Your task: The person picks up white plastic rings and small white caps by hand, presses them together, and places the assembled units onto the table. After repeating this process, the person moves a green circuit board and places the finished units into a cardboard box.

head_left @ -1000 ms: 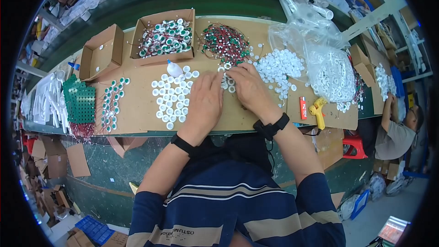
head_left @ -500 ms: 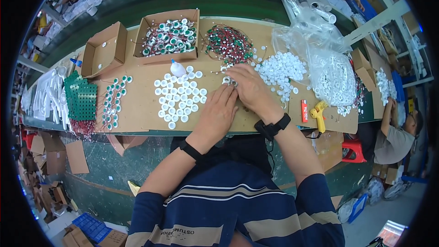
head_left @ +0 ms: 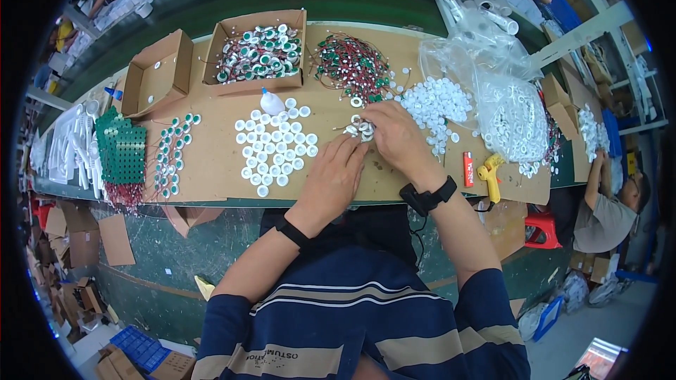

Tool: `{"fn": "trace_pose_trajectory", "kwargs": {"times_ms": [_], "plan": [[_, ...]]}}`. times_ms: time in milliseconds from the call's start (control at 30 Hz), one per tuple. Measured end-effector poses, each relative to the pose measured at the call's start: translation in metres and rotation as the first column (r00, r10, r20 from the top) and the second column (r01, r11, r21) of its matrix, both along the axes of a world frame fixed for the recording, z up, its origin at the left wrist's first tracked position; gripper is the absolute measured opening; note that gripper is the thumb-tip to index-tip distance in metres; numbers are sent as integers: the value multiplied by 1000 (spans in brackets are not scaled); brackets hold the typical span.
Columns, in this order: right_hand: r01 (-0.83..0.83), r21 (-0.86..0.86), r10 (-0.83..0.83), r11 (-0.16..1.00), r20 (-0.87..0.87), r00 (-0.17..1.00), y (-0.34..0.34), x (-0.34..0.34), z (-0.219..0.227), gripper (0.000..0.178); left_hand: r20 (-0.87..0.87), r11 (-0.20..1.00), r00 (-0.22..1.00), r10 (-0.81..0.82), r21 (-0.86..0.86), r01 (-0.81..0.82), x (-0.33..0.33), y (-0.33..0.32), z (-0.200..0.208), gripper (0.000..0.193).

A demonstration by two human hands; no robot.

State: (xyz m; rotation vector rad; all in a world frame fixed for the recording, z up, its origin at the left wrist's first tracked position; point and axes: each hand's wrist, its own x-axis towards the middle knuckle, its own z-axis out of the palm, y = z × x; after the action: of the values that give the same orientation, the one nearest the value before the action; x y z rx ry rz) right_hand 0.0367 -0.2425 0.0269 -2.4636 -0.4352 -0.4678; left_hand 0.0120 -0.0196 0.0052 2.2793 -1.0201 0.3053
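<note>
Over the middle of the cardboard-covered bench, my left hand and my right hand meet around a few small white round parts, some with thin wires. Both hands have bent fingers closed on these parts; the fingertips partly hide them. Left of my hands lie loose rows of white round caps, with a white squeeze bottle at their far edge. Just beyond my right hand is a heap of red and black wired parts. A pile of translucent white caps spreads to its right.
Two cardboard boxes stand at the back: one full of green-and-white wired discs, another nearly bare inside. Green perforated boards lie at left. A red lighter, yellow glue gun and plastic bag lie right. A co-worker sits far right.
My right hand has shifted slightly right and towards me. More of the white round parts and their wires now show between my hands.
</note>
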Motion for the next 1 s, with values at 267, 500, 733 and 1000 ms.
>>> {"fn": "trace_pose_trajectory", "kwargs": {"times_ms": [267, 500, 733, 1000], "plan": [[51, -112, -45, 992, 49, 998, 4, 27, -6, 31, 3, 1000, 1000, -11, 2, 11, -1, 0, 4, 46], [8, -201, 2, 979, 47, 999, -2, 22, -1, 27, 2, 999, 1000, -8, -38, 8, -2, 2, 4, 42], [-6, -172, 1, 985, -29, 1000, -8, 7, 7, 27, -26, 997, 999, -26, -72, 24, -2, 3, 5, 45], [-102, -138, 88, 985, -103, 991, -6, 5, 17, 25, -41, 996, 998, -47, -80, 44, -1, 3, 5, 43]]}}
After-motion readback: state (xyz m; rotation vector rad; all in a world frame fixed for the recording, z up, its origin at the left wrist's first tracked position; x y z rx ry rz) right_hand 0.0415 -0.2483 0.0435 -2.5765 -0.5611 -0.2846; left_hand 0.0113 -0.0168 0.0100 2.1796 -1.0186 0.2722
